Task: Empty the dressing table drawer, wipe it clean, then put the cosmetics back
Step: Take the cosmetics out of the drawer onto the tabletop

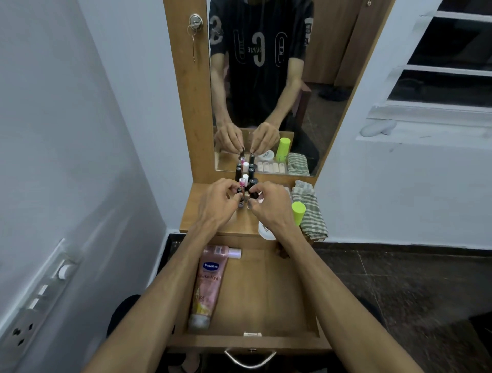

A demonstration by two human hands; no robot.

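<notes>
The wooden drawer [266, 292] stands pulled open below me. A pink Vaseline tube [209, 285] lies along its left side. On the dressing table top [194, 213], several small nail polish bottles [246, 181] stand in a cluster by the mirror. My left hand [217, 203] pinches a black-capped bottle [54, 0] at the cluster's front left. My right hand [269, 206] pinches another black-capped bottle [254, 195] at the front right.
A lime-green capped bottle [297, 213], a white jar [266, 231] and a striped green cloth [310, 210] sit on the top's right side. The mirror [266, 80] rises behind. A wall with a switch panel [42, 300] lies left, a window right.
</notes>
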